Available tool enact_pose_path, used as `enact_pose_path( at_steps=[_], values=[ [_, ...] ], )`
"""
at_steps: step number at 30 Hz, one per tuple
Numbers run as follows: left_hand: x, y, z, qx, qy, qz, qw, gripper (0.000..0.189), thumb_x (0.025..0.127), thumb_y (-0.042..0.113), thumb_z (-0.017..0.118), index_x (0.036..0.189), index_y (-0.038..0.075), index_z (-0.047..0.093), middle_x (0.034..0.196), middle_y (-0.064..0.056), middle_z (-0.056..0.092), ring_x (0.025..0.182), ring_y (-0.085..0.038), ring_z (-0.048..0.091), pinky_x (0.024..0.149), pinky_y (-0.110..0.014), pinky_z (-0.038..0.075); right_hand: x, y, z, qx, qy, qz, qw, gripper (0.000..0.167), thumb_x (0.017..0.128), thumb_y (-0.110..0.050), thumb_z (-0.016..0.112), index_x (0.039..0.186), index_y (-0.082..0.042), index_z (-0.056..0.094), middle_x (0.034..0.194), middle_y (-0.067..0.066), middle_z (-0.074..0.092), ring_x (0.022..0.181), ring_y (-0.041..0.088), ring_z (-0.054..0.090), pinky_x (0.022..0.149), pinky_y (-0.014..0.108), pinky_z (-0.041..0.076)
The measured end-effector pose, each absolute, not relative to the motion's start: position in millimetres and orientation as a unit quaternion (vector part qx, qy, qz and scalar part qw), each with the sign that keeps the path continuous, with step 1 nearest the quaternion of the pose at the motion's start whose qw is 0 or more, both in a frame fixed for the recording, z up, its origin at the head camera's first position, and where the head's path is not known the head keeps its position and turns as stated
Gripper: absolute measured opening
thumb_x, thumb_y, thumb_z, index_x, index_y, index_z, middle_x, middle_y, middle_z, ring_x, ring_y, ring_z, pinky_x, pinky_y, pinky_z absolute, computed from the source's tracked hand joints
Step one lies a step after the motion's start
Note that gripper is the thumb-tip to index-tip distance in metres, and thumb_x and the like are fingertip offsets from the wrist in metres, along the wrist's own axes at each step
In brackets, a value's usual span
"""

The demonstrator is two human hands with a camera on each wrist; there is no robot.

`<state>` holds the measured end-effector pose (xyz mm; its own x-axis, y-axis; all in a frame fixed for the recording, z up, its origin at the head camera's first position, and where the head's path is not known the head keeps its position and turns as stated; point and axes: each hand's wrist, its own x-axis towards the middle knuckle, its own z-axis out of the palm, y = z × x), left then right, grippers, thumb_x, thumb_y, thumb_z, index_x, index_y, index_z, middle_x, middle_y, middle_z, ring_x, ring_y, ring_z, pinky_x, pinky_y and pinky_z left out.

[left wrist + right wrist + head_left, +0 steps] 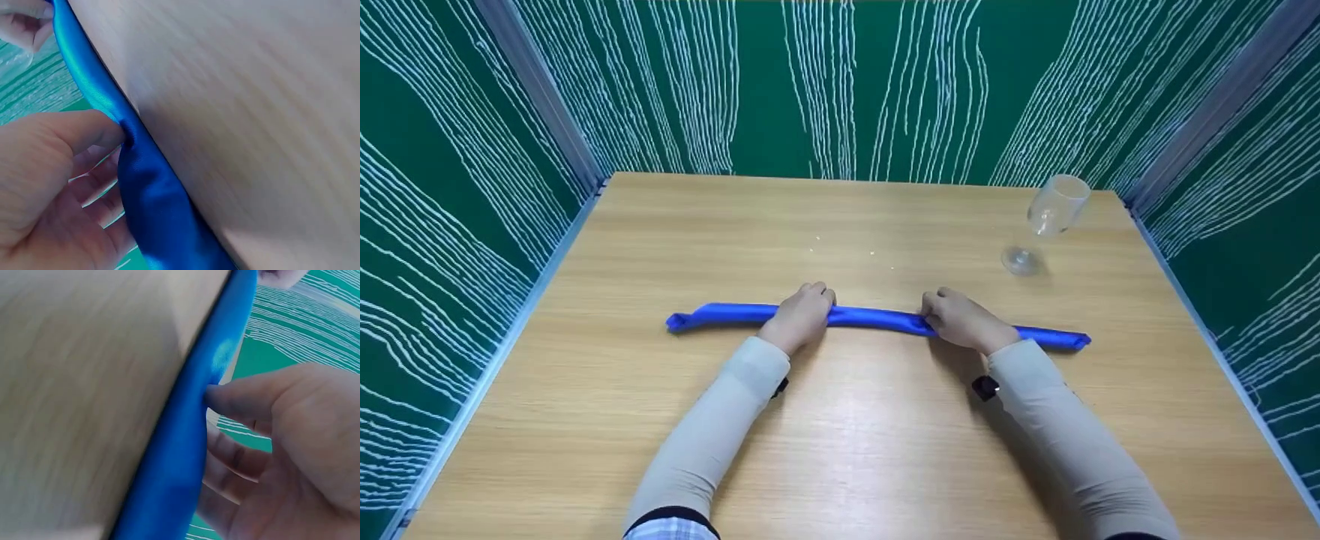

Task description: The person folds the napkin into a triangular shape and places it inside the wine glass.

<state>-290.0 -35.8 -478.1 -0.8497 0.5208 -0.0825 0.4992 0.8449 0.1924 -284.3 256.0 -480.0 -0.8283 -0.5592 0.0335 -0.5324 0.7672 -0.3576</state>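
A shiny blue cloth (874, 319), rolled into a long narrow strip, lies crosswise on the table. My left hand (801, 316) grips it left of its middle, and the left wrist view shows the thumb (93, 128) pressed into the satin with the fingers behind. Farther right, my right hand (966, 321) pinches the same roll; its thumb (236, 396) pushes on the near side while the other fingers curl behind it. Both ends of the roll stick out past my hands, the left one slightly twisted.
A clear stemmed glass (1054, 210) stands upright at the back right of the wooden table (840, 435). Several tiny white specks lie behind the roll. Green walls (862, 90) with white wavy lines enclose the back and both sides.
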Motion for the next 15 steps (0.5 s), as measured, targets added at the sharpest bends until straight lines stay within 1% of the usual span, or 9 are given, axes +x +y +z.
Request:
enact_pose_path(
  at_steps=[4,6,8,11,15],
  values=[
    [-293,-35,-475,0.257,0.959,0.088,0.074,0.025,0.102,0.0,0.051,0.124,0.001,0.062,0.121,-0.015,0.058,0.115,-0.031,0.055,0.099,-0.038,0.048,-286,254,-480,-0.284,0.944,-0.166,0.009,0.006,0.091,0.003,0.065,0.094,-0.001,0.069,0.089,0.013,0.06,0.083,0.032,0.061,0.076,0.047,0.054],
    [-294,-34,-474,0.255,0.96,0.091,0.078,0.026,0.101,0.0,0.052,0.124,0.001,0.063,0.122,-0.015,0.058,0.116,-0.031,0.055,0.1,-0.039,0.047,-287,253,-478,-0.275,0.947,-0.164,0.01,0.005,0.091,0.002,0.066,0.094,-0.001,0.07,0.089,0.013,0.062,0.083,0.031,0.063,0.077,0.046,0.054],
    [-295,-33,-473,0.251,0.959,0.096,0.092,0.028,0.101,0.002,0.052,0.127,0.003,0.062,0.125,-0.015,0.057,0.118,-0.031,0.053,0.101,-0.039,0.046,-288,252,-477,-0.263,0.95,-0.164,0.021,0.006,0.092,0.001,0.066,0.095,-0.002,0.07,0.091,0.013,0.063,0.086,0.031,0.064,0.079,0.046,0.055],
    [-296,-30,-470,0.244,0.956,0.102,0.125,0.032,0.103,0.01,0.051,0.133,0.004,0.059,0.133,-0.014,0.052,0.124,-0.03,0.048,0.105,-0.04,0.043,-288,252,-475,-0.248,0.954,-0.163,0.044,0.006,0.093,-0.001,0.066,0.097,-0.002,0.071,0.094,0.012,0.064,0.087,0.03,0.065,0.08,0.046,0.055],
    [-296,-23,-467,0.243,0.95,0.111,0.163,0.044,0.104,0.026,0.049,0.143,0.005,0.052,0.146,-0.016,0.042,0.135,-0.031,0.038,0.11,-0.046,0.037,-288,252,-475,-0.237,0.956,-0.162,0.058,0.007,0.094,-0.003,0.067,0.099,-0.003,0.071,0.095,0.012,0.064,0.088,0.029,0.064,0.081,0.046,0.055]
  ],
)
